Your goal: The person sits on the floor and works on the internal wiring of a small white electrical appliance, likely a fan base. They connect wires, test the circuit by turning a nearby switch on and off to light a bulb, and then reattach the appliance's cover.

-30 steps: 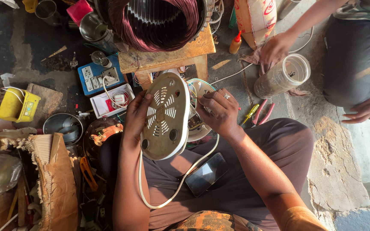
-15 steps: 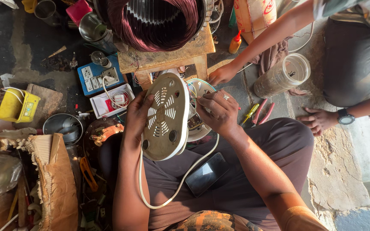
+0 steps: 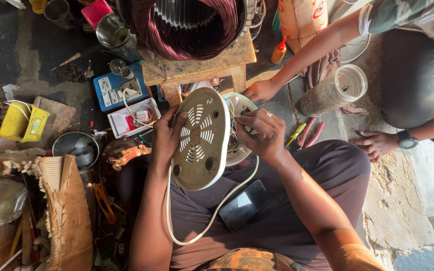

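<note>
Head view looks straight down on a seated person's lap, where a beige vented cover (image 3: pixel 200 139) stands on edge, tilted, between both hands. Left hand (image 3: pixel 165 136) wraps the cover's left rim, fingers curled over the top edge and palm flat against the side, arm rising from below with the elbow bent. Right hand (image 3: pixel 259 133) sits just right of the cover, fingers bunched together and pinched on thin wires (image 3: pixel 233 108) at the round appliance body (image 3: pixel 240 130) behind the cover; what exactly the fingertips hold is too small to tell. A white cord (image 3: pixel 204 228) loops down from the cover across the dark trousers. A black phone (image 3: pixel 244 205) lies on the lap, below and right of the cover.

Above the cover stands a small wooden stool (image 3: pixel 199 68) carrying a large copper-wound stator (image 3: pixel 187 25). Left of the cover lie a white box (image 3: pixel 126 120), a blue socket board (image 3: pixel 116 90), a metal pot (image 3: pixel 76 148) and a yellow meter (image 3: pixel 23 123) on a dark, cluttered floor. Right of the cover, another person's hand (image 3: pixel 259 91) reaches toward the stool leg; pliers (image 3: pixel 311 134) and a clear jar (image 3: pixel 335 90) lie on rough concrete.
</note>
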